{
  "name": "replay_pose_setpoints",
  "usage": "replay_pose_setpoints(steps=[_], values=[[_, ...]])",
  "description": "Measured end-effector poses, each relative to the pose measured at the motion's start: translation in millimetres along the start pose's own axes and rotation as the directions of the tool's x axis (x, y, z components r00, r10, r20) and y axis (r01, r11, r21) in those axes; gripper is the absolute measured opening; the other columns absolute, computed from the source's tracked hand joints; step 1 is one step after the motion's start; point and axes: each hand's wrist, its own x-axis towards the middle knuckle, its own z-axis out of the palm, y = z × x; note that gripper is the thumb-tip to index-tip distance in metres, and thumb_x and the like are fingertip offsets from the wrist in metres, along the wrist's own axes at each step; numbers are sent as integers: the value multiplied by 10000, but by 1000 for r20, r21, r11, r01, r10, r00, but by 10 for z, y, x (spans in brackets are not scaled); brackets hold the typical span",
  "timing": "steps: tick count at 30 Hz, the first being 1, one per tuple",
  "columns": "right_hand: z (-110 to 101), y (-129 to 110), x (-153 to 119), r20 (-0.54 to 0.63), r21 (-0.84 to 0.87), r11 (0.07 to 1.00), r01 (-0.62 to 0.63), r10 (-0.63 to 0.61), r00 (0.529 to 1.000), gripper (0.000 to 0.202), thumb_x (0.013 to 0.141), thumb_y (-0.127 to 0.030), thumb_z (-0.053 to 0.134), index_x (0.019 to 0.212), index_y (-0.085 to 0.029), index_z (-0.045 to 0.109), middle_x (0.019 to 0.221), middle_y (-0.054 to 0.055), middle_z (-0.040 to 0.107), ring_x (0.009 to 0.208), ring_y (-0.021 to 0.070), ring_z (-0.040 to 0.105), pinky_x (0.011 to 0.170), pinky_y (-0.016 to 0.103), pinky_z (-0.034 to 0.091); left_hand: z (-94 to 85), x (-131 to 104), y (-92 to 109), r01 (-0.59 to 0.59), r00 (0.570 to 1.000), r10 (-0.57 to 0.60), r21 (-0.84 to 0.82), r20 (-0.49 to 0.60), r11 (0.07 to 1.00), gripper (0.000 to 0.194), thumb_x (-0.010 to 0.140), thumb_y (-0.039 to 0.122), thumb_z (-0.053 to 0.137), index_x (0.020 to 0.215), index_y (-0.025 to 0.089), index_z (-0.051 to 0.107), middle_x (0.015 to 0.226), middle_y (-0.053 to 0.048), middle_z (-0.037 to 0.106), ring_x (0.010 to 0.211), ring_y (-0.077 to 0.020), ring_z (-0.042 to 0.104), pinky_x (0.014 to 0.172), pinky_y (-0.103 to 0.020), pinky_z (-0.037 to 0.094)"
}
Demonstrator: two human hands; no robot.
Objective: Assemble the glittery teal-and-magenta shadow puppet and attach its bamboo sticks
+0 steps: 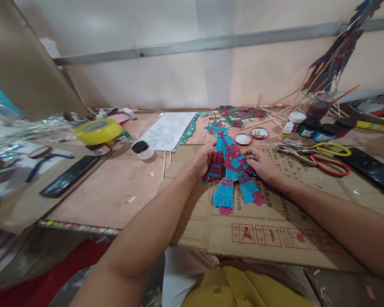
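Blue-magenta figure; fingertips of both hands partly hidden behind it.

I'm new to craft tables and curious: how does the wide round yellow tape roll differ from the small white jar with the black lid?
The yellow tape roll is wide and ring-shaped; the white jar is much smaller and narrow. The roll is mostly one colour, while the jar pairs white with black. Both sit left of the left hand, untouched by it.
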Motion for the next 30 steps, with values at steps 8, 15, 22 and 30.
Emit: replay_pose_setpoints(steps=[8, 15, 22, 30], values=[[1, -70, -19, 7, -21, 1000, -19, 19, 1000, 253, 714, -153, 508, 947, -196, 597, 836, 22, 678, 722, 151, 601, 632, 256, 499, -46, 53, -34, 3, 999, -5, -45, -53, 999, 200, 642, 162, 599, 829, 178, 666, 709, -13, 721, 618, -157, 668, 591, -243, 514], [-18, -24, 22, 38, 39, 999, -38, 36, 999, 226, 702, -156, 530, 921, -200, 565, 805, 12, 684, 719, 155, 617, 617, 249, 494, -104, 75, -52, 169, 985, -170, -34, -28, 985, 304, 804, 431, 605, 857, 144, 689, 664, -78, 720, 601, -210, 685, 617, -308, 541], [-11, 33, 35, 32, 63, 998, -30, 28, 999, 219, 713, -168, 534, 928, -199, 569, 805, 15, 685, 725, 157, 623, 624, 253, 482, -50, 34, -23, 130, 990, -133, -63, -40, 990, 303, 847, 445, 596, 929, 167, 682, 719, -63, 735, 601, -190, 685, 638, -311, 559], [8, -59, -5, 12, 34, 999, -33, 33, 999, 249, 714, -139, 518, 948, -201, 574, 818, 16, 676, 716, 145, 606, 622, 243, 503, -20, 52, 1, 92, 992, -98, -67, -82, 994, 283, 839, 469, 621, 822, 190, 665, 665, -31, 710, 516, -153, 644, 517, -248, 509]])
